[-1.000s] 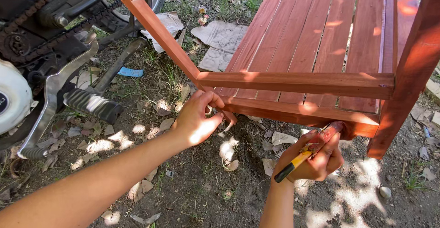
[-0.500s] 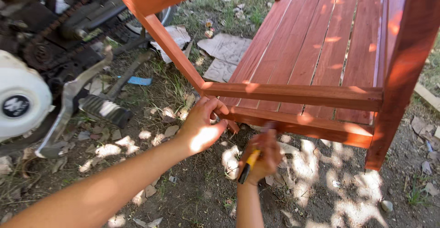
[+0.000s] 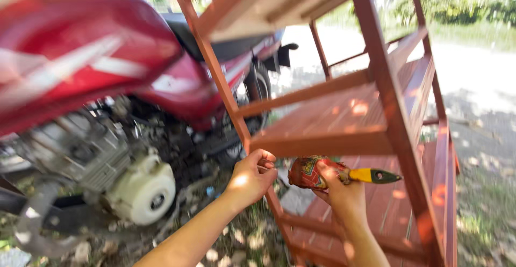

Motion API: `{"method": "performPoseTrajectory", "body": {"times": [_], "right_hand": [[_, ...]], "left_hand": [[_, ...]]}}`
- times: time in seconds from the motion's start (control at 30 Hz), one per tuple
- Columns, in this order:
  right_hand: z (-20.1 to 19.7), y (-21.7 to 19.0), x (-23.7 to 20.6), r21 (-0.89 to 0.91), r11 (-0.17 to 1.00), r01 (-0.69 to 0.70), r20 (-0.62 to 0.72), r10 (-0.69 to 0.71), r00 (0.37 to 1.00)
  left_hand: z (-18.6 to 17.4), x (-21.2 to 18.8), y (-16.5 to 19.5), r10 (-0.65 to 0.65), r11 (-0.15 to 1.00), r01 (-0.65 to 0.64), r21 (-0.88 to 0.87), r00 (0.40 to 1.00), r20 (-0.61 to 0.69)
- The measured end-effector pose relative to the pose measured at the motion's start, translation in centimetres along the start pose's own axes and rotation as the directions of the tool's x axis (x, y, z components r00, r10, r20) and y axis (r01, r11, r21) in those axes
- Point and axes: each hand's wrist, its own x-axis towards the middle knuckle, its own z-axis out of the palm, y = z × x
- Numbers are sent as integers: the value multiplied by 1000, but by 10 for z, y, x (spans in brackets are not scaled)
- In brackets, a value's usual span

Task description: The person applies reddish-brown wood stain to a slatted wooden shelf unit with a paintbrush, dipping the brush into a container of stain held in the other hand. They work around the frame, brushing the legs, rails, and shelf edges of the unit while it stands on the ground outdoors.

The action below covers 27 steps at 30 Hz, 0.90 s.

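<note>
Now the left hand [image 3: 251, 177] is curled around the front leg [image 3: 243, 130] of a red-brown wooden shelf rack [image 3: 344, 122], its fingers closed on the post just below the front left corner of the middle shelf [image 3: 328, 117]. The right hand [image 3: 339, 192] sits close beside it, under that shelf's front edge, clamped on a paintbrush [image 3: 344, 174]. The brush lies nearly level: its yellow handle with a dark tip pointing right toward the thicker upright, its head to the left, coated in red-brown and touching or nearly touching the underside of the front rail; motion blur makes the contact hard to judge. The two hands are near each other but not touching.

Below them the bottom shelf [image 3: 392, 208] of slatted boards runs back along the rack's right side, and a lighter top shelf [image 3: 269, 6] shows overhead. Left of the rack's front leg stands a red motorcycle [image 3: 107, 84], its tank badly blurred, with the grey engine and a round white cover [image 3: 144, 190] low down. Dry leaves and sparse grass [image 3: 247, 240] cover the ground beneath the forearms, dappled with sunlight.
</note>
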Motion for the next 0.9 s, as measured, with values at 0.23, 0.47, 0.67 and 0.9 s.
{"method": "performPoseTrajectory", "body": {"times": [0.23,0.47,0.67,0.9], "right_hand": [[93,-154,9,163,982,96,276,-139,951],[240,-224,-10,204,962,182,380,-249,891],[345,-269,-53,484,872,75,414,-304,858],[423,-324,-88,541,837,84,478,-389,788]], "left_hand": [[-111,61,147,306,942,-272,197,936,-173],[-210,118,230,357,894,-65,443,701,-617],[-280,139,299,573,789,-83,609,457,-680],[-377,127,347,502,800,91,593,441,-744]]}}
